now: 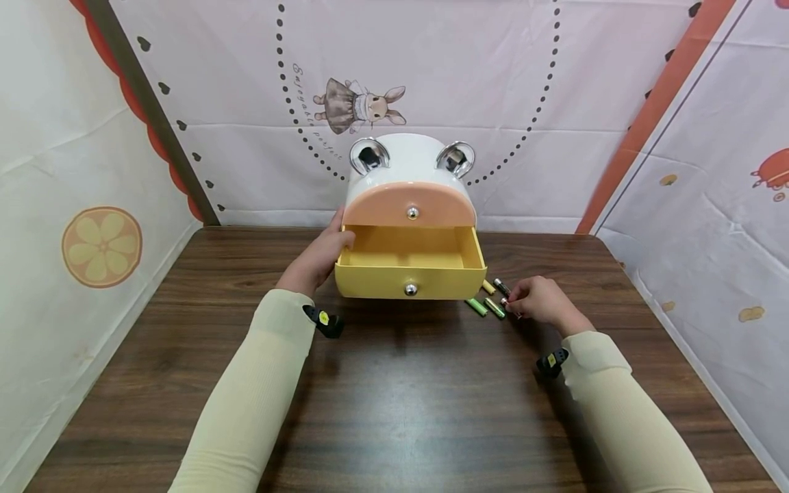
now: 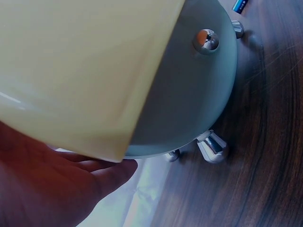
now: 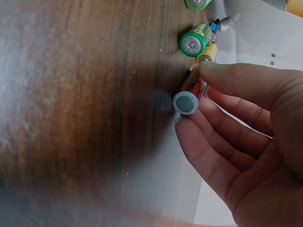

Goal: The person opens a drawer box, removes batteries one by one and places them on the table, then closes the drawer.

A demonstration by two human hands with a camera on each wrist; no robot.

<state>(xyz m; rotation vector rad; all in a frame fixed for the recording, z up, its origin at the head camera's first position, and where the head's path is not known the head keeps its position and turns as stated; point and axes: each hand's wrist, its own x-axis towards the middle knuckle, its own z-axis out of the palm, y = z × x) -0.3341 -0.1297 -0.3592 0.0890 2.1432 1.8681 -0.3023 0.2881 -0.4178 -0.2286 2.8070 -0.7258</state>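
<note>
Head cam: I've got a white frog-shaped cabinet [image 1: 409, 161] standing at the far centre of the wooden table [image 1: 394, 397], its yellow drawer [image 1: 409, 277] pulled out toward the near side, under a peach drawer [image 1: 409, 202] that's closed. Left hand [image 1: 316, 263] is on the cabinet's left, thumb hooked over the drawer's left wall, fingers along the outside. Right hand [image 1: 541, 300] is right of the drawer, pinching a red battery [image 3: 187, 99]. Loose ones lie between that hand and the cabinet: yellow battery [image 1: 488, 287], black battery [image 1: 502, 286], and two green batteries [image 1: 477, 307], just nearer.

Left wrist cam: fingers extended and touching the yellow drawer's side. Thumb hidden here, can't tell how hard it grips. Beneath the drawer I see a teal front [image 2: 189, 99] with a round silver knob [image 2: 206, 41], plus silver feet [image 2: 212, 146] on the table.

Right wrist cam: red battery held between thumb and fingertips, pale flat end facing me. Green and yellow ones sit just beyond it. Can't tell if the held one touches the table.
</note>
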